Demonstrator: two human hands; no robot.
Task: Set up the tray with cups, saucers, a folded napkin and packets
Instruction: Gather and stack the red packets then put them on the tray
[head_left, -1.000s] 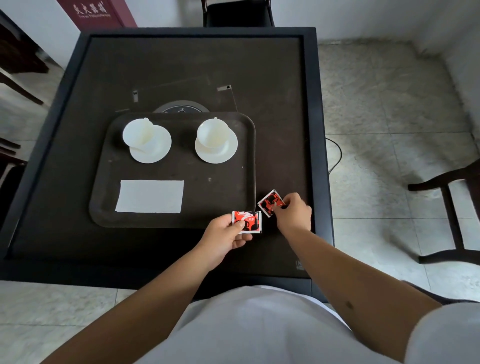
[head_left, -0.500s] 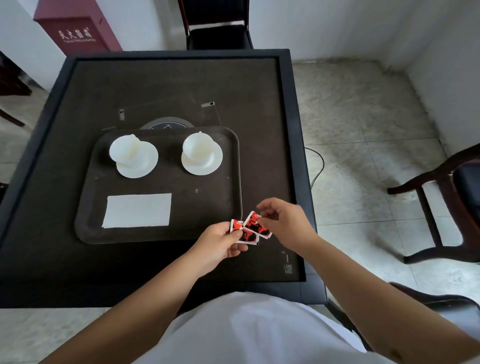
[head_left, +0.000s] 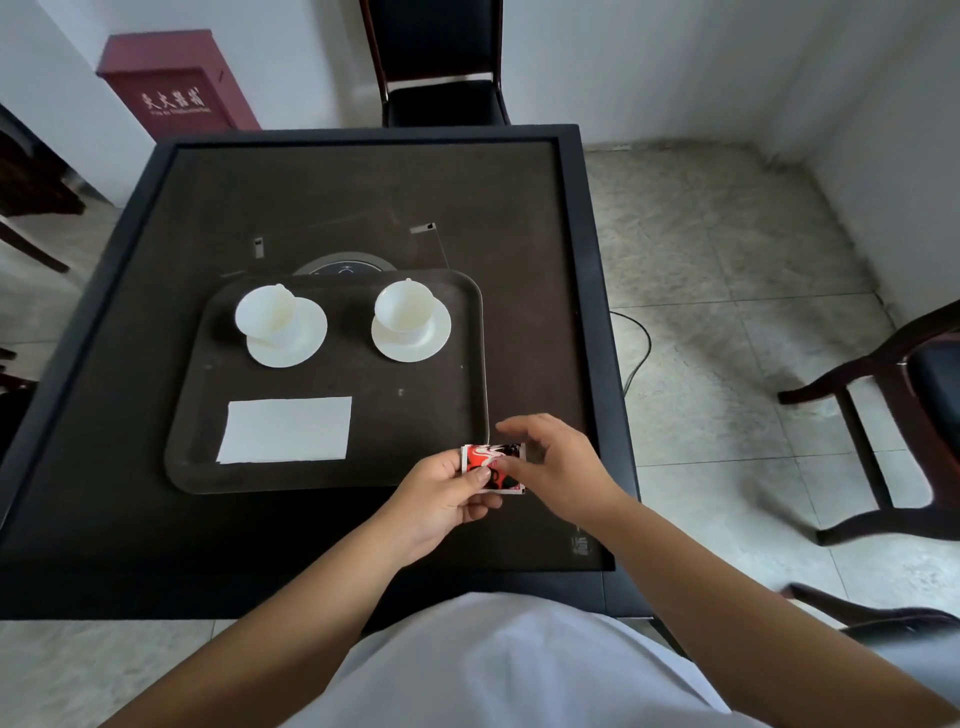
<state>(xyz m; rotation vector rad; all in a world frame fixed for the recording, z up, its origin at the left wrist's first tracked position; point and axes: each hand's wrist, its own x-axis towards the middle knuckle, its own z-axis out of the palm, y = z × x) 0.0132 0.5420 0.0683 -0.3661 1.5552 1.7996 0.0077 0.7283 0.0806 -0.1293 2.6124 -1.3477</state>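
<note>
A dark tray (head_left: 332, 480) lies on the black table (head_left: 363, 197). Two white cups stand on white saucers along the tray's far side, the left cup (head_left: 265, 314) and the right cup (head_left: 405, 310). A folded white napkin (head_left: 285, 429) rests at the tray's near left. Just off the tray's near right corner, my left hand (head_left: 441, 499) pinches red, black and white packets (head_left: 491, 462), stacked together. My right hand (head_left: 556, 467) is beside them with its fingers spread, touching the stack's right edge.
A black chair (head_left: 441, 62) stands at the table's far side, and a dark wooden chair (head_left: 893, 415) on the right. A red cabinet (head_left: 176, 85) stands against the back left wall. A cable (head_left: 641, 343) runs over the tiled floor.
My right hand brought its packet over onto the one in my left hand, and the two packets are now stacked. My right fingers have spread apart. The camera view tilted up.
</note>
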